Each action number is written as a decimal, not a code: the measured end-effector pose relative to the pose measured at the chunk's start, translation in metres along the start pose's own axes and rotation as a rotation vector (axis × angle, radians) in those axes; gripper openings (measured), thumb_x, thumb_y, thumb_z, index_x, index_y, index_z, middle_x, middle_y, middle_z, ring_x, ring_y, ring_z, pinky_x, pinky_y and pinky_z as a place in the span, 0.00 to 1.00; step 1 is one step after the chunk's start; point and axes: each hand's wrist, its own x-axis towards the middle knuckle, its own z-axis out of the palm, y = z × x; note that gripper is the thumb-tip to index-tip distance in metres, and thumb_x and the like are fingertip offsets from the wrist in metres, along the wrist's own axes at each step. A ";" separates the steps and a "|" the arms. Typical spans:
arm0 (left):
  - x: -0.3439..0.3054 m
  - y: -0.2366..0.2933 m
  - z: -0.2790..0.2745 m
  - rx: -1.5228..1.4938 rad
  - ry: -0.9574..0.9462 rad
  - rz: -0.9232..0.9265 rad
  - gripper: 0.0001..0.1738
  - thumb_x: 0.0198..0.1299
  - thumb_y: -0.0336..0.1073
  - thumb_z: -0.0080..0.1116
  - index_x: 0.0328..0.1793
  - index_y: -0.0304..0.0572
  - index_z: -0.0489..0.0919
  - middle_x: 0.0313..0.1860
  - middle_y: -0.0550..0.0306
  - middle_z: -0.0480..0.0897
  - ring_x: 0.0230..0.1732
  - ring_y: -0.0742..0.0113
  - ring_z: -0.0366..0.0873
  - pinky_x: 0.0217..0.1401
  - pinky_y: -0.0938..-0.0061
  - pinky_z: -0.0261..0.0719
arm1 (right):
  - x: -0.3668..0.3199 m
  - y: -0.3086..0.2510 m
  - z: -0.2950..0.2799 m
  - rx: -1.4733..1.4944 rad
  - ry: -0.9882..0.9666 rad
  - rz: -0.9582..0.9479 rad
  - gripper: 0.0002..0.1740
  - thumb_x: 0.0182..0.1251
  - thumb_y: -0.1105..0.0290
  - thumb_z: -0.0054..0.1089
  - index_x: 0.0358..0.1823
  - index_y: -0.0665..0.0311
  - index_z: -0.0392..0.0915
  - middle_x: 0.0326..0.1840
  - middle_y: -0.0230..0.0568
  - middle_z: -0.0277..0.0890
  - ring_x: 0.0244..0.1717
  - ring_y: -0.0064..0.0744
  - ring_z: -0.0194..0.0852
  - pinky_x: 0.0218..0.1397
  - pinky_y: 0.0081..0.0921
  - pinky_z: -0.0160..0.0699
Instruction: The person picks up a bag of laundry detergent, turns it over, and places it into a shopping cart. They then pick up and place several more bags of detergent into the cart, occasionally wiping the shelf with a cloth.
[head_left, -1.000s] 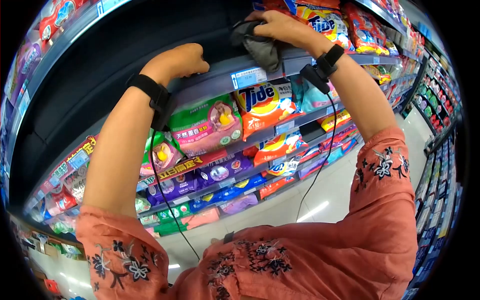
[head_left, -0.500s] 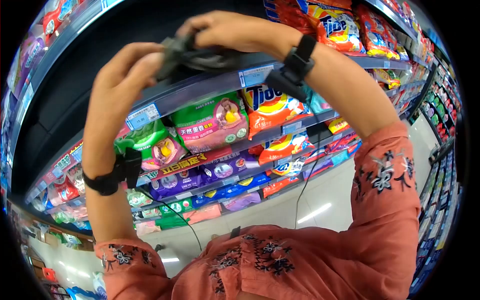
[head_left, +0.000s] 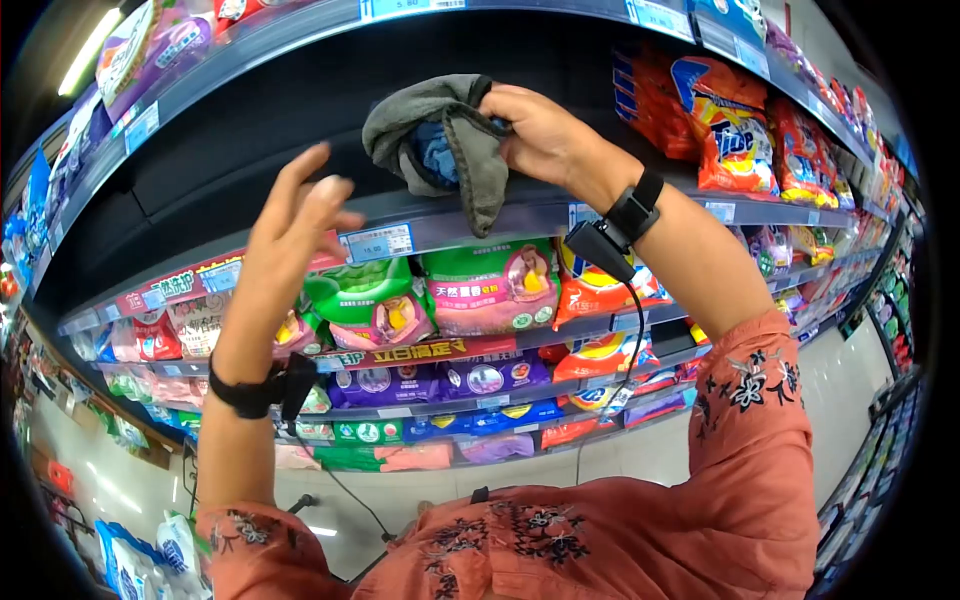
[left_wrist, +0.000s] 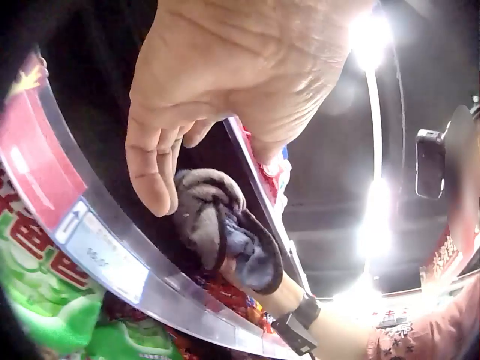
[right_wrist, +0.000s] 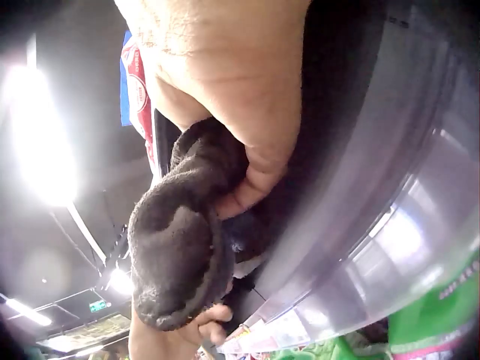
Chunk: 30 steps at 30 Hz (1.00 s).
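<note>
My right hand (head_left: 540,135) grips a grey cloth (head_left: 480,150) with dark stitched edging, bunched up and hanging in front of the dark shelf. Something blue and crumpled (head_left: 434,152) shows inside its folds. In the right wrist view the fingers curl round the top of the cloth (right_wrist: 180,240), and a flap of it droops. My left hand (head_left: 290,225) is raised to the left of the cloth, apart from it, with loosely bent fingers and nothing in them. The left wrist view shows this hand (left_wrist: 232,82) with fingers pointing down, the cloth (left_wrist: 225,225) beyond them.
A black shelf bay (head_left: 250,140) lies behind the hands, its price-tagged front edge (head_left: 440,228) just below them. Red Tide bags (head_left: 738,140) stand on its right. Green and pink detergent bags (head_left: 490,285) fill the shelf beneath. Cables run down from both wrist straps.
Both hands were together at the cloth half a second ago; now the left has let go and drawn away from it. The right holds the cloth further right, and the view has shifted.
</note>
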 end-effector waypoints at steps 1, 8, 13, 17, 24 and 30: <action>0.007 0.003 0.009 -0.037 -0.013 0.043 0.34 0.76 0.48 0.52 0.80 0.39 0.61 0.64 0.39 0.76 0.54 0.61 0.83 0.51 0.71 0.83 | 0.000 0.002 0.005 0.015 -0.004 -0.012 0.12 0.71 0.75 0.52 0.53 0.64 0.77 0.51 0.38 0.80 0.51 0.31 0.81 0.58 0.38 0.84; 0.081 -0.028 0.035 0.369 0.067 0.558 0.34 0.65 0.33 0.60 0.78 0.37 0.66 0.53 0.49 0.81 0.49 0.70 0.82 0.44 0.77 0.82 | -0.018 0.003 0.028 -0.037 -0.193 -0.062 0.20 0.76 0.64 0.54 0.67 0.58 0.74 0.62 0.37 0.77 0.60 0.31 0.77 0.65 0.43 0.79; 0.093 -0.001 -0.050 0.463 -0.031 0.260 0.22 0.67 0.31 0.54 0.67 0.35 0.78 0.33 0.59 0.82 0.31 0.72 0.77 0.33 0.77 0.77 | -0.040 0.006 0.019 -0.910 0.063 -0.295 0.27 0.75 0.59 0.54 0.71 0.61 0.71 0.65 0.44 0.74 0.64 0.38 0.77 0.65 0.35 0.76; 0.122 -0.030 -0.167 0.755 0.078 0.190 0.20 0.68 0.33 0.54 0.62 0.32 0.80 0.37 0.53 0.86 0.36 0.65 0.84 0.42 0.74 0.82 | -0.046 0.016 0.032 -1.261 0.073 -0.415 0.23 0.73 0.61 0.54 0.65 0.63 0.75 0.64 0.47 0.75 0.65 0.43 0.76 0.67 0.36 0.74; 0.118 -0.099 -0.399 1.049 0.247 -0.026 0.17 0.69 0.31 0.50 0.60 0.34 0.80 0.40 0.42 0.88 0.33 0.52 0.89 0.32 0.62 0.87 | -0.032 0.037 0.057 -1.450 0.076 -0.402 0.16 0.74 0.66 0.54 0.55 0.70 0.78 0.58 0.54 0.78 0.62 0.49 0.78 0.66 0.33 0.72; 0.122 -0.158 -0.548 1.142 0.306 -0.419 0.18 0.75 0.41 0.45 0.57 0.40 0.82 0.39 0.47 0.87 0.30 0.59 0.87 0.27 0.64 0.82 | -0.018 0.061 0.055 -1.481 0.208 -0.277 0.13 0.77 0.67 0.50 0.51 0.70 0.77 0.49 0.48 0.77 0.49 0.38 0.78 0.53 0.26 0.73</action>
